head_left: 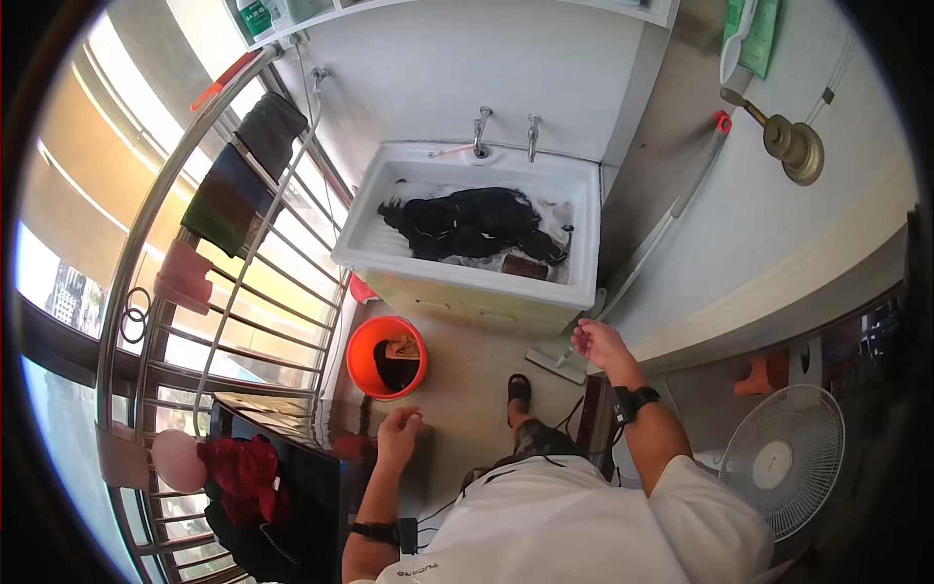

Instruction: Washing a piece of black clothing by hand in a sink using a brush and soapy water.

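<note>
White shirt (574,521) of the person lies nearest the camera, at lower centre. Far left, dark cloths (233,200) hang over a railing (142,232); a red cloth (248,477) lies below. Bucket (360,354), orange, stands on the floor before the sink's left part and holds black and tan cloths; its mouth faces up. Left hand (397,440) is near it, fingers curled; whether they grip anything cannot be told. Black garment (467,224) lies bunched in the sink (588,234), long axis left to right, right end slanting nearer the person. A brown block (525,267) sits at its near edge. Mop (556,366) obstructs the floor before the sink's right corner. Right hand (601,347) hovers beside it, fingers bent, grip undeterminable. Fan (778,462) stands far right.
</note>
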The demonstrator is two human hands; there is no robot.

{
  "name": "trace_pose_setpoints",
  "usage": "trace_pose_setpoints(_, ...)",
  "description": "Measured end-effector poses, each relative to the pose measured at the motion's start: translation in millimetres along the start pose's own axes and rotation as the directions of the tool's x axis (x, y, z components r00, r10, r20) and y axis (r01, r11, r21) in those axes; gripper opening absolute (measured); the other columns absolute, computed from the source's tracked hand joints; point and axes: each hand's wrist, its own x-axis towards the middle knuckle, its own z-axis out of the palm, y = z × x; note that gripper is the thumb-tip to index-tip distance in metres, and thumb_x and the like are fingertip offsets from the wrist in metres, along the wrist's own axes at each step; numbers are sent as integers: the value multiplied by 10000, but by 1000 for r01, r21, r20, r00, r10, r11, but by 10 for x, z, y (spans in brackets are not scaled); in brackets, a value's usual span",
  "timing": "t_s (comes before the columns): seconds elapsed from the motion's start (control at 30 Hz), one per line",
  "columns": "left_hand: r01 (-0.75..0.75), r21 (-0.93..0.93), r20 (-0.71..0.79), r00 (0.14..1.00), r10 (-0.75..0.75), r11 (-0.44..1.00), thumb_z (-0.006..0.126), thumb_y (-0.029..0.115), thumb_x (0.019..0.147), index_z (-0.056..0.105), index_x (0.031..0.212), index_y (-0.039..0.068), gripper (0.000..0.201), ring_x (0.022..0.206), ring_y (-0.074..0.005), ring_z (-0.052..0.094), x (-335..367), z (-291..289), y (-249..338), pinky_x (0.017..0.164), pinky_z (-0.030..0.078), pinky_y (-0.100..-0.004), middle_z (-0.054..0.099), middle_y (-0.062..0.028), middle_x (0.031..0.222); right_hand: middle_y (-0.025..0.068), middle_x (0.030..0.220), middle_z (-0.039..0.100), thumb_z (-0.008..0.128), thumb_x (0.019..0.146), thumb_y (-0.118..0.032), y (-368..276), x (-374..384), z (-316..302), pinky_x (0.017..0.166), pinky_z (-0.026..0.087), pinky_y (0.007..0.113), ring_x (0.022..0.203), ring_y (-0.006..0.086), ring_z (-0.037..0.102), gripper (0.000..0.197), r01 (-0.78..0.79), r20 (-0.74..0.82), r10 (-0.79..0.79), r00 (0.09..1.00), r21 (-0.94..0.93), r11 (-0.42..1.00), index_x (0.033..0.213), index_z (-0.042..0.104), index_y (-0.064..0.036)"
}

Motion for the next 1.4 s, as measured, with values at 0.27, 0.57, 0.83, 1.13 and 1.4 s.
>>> trace_pose_setpoints(0.27,-38,-138,-75,997,28,990,626,110,1014,623,1303,-21,317,985,-149,692,1581,-10,780,844,561,-289,696,-95,1143,75,1027,668,596,977,-100,-721,1012,1527,714,564,370,863,233,697,244,-4,26,9,1000,-206,979,1221,586,-102)
trace_pose_setpoints(0.57,-19,85,-24,999,21,996,651,161,983,559,1408,-7,466,999,-186,686,3496,-5,1155,868,563,-318,679,-136,1252,64,1103,649,611,947,-113,-986,1940,1920,702,590,363,883,190,674,459,-64,-152,-8,988,-469,881,1402,551,-101)
trace_pose_setpoints(0.83,-184,419,-26,976,215,889,674,153,928,620,1372,66,456,1296,-377,573,5158,343,1314,1075,477,-446,483,-207,1537,209,1291,685,678,887,-162,-824,2570,1824,1016,520,387,1198,316,662,527,-57,-171,-209,963,-885,462,1393,617,-23)
trace_pose_setpoints(1.13,-427,894,387,889,245,139,712,302,919,584,1416,144,537,1531,-268,316,6123,312,1312,1204,310,-568,416,-80,1610,198,1399,557,788,789,-265,-734,2720,1946,1080,473,498,1298,392,548,716,-65,-22,-241,970,-983,-170,1445,561,-91)
trace_pose_setpoints(1.4,63,966,-4,974,-225,253,728,299,899,670,1242,102,400,1220,-261,600,6105,-124,1322,973,482,-498,590,-71,1308,209,1440,453,889,707,-316,-971,2721,1959,1041,483,555,1317,380,504,933,-46,-8,-78,997,-865,-500,1510,440,-162)
